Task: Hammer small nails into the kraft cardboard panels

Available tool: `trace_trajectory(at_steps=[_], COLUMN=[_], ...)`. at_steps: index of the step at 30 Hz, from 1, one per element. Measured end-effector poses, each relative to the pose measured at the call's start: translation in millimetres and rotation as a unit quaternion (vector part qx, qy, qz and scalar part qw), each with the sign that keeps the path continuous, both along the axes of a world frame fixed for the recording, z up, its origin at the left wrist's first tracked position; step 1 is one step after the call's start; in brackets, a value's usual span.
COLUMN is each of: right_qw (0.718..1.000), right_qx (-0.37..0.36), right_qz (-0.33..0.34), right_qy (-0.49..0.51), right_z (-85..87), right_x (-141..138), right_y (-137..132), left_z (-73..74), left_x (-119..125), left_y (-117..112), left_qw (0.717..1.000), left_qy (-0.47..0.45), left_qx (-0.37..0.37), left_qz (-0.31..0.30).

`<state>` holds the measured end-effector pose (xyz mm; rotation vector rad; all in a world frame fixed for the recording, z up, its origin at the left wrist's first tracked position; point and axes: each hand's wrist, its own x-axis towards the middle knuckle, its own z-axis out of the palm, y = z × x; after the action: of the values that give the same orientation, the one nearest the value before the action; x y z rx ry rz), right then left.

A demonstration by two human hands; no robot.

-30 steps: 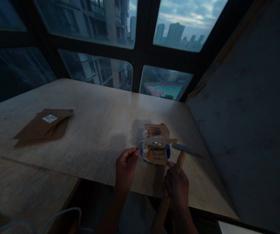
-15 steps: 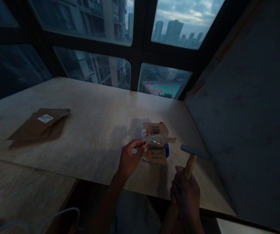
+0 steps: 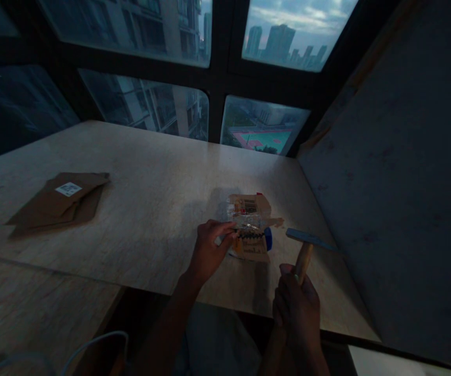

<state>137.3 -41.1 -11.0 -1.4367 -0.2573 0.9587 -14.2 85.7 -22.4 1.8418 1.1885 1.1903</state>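
Observation:
My left hand (image 3: pixel 212 248) pinches the left end of a dark spiral rod (image 3: pixel 251 235) between thumb and fingertips. The rod lies across a torn cardboard and clear plastic package (image 3: pixel 254 254). A blue piece (image 3: pixel 268 239) sits at its right end; whether the two are joined I cannot tell. To the right, my right hand (image 3: pixel 298 303) is wrapped around the wooden handle of a hammer (image 3: pixel 304 258). The hammer's metal head is up, to the right of the blue piece and apart from it.
Flat brown cardboard pieces (image 3: pixel 58 201) with a white label lie on the left of the pale tabletop (image 3: pixel 150 183). A wall (image 3: pixel 397 209) borders the table on the right, and dark-framed windows stand behind. A pale cable (image 3: pixel 95 340) hangs at the lower left.
The view has shifted slightly. My left hand still pinches the spiral rod, and the hammer in my right hand has barely moved.

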Motion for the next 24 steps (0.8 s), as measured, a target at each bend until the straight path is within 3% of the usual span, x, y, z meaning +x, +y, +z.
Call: trace_trajectory(at_steps=[12,19,24], right_qw=[1.000,0.998,0.987], right_qx=[-0.001,-0.009,-0.057], right_qz=[-0.003,0.025,0.107], right_qy=[-0.013,-0.056,-0.107], right_z=[-0.1,31.3,59.4], right_x=[5,4,16], right_y=[0,-3,-10], left_z=[-0.1,-2.7,-5.1], left_x=[0,-1,-2], left_y=[1,1,0], left_qw=[0.996,0.993,0.994], left_qy=[0.078,0.099,0.091], left_qx=[0.047,0.070,0.062], left_qz=[-0.020,-0.014,-0.017])
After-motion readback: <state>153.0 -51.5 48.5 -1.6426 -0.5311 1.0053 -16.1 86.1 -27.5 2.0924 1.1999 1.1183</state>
